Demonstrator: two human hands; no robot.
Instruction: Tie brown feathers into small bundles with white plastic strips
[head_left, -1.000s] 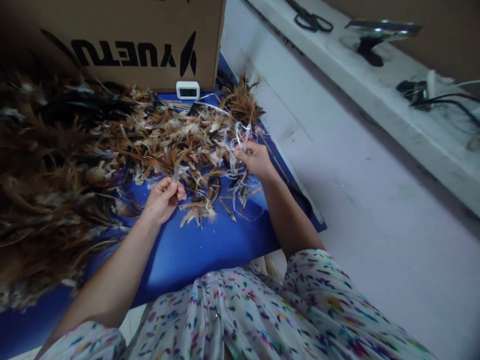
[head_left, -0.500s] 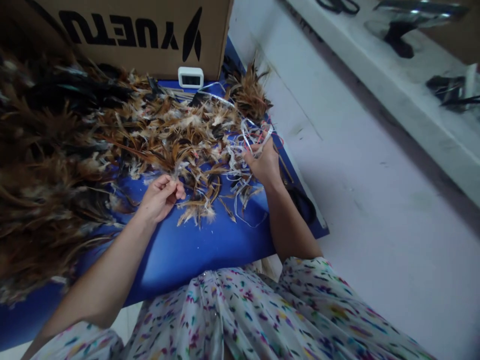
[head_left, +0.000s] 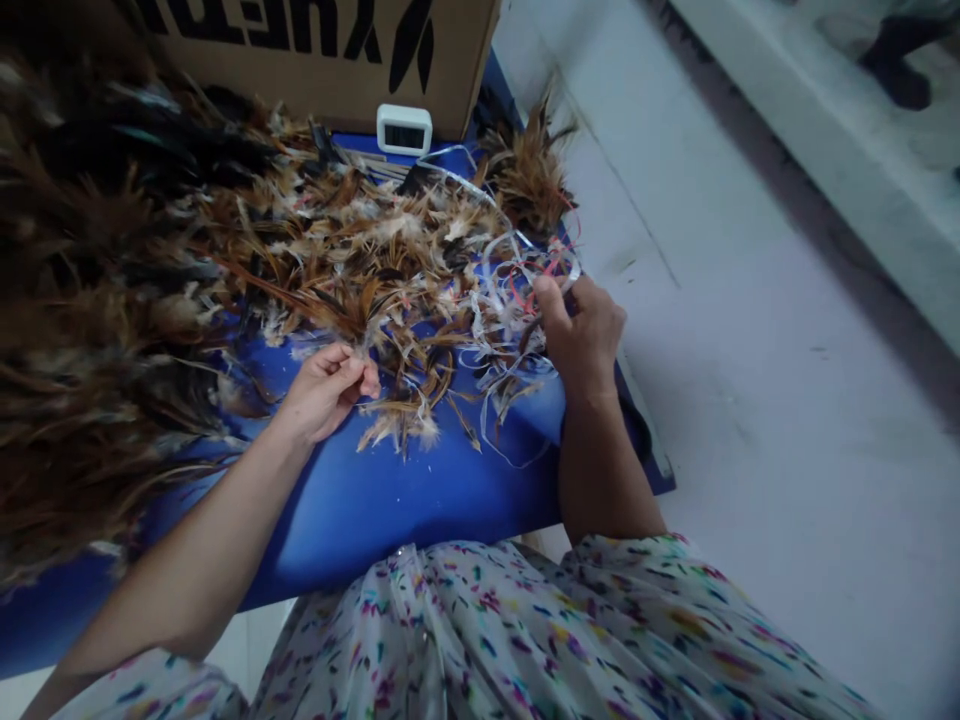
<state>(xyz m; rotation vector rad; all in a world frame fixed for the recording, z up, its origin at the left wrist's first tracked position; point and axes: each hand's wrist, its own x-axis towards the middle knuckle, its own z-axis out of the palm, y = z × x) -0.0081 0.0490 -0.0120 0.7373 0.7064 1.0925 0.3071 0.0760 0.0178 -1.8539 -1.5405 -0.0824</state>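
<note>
A heap of brown, black and white feathers (head_left: 225, 250) covers a blue board (head_left: 390, 490) across my lap. My left hand (head_left: 326, 385) is closed in a pinch on the quill ends of a small bunch of brown feathers at the heap's near edge. My right hand (head_left: 581, 325) sits at the board's right edge with its fingers curled into a tangle of white and red plastic strips (head_left: 517, 285). A small clump of tan feathers (head_left: 401, 425) lies between the two hands.
A cardboard box (head_left: 322, 50) with black lettering stands at the back, a small white digital device (head_left: 404, 130) leaning against it. To the right is a pale floor (head_left: 750, 400) and a raised concrete ledge (head_left: 817, 150) with a dark object on it.
My right hand has moved right and slightly nearer, drawing the strips with it. My left hand has kept its pinch in place. The view has tilted down, so the box and ledge sit higher.
</note>
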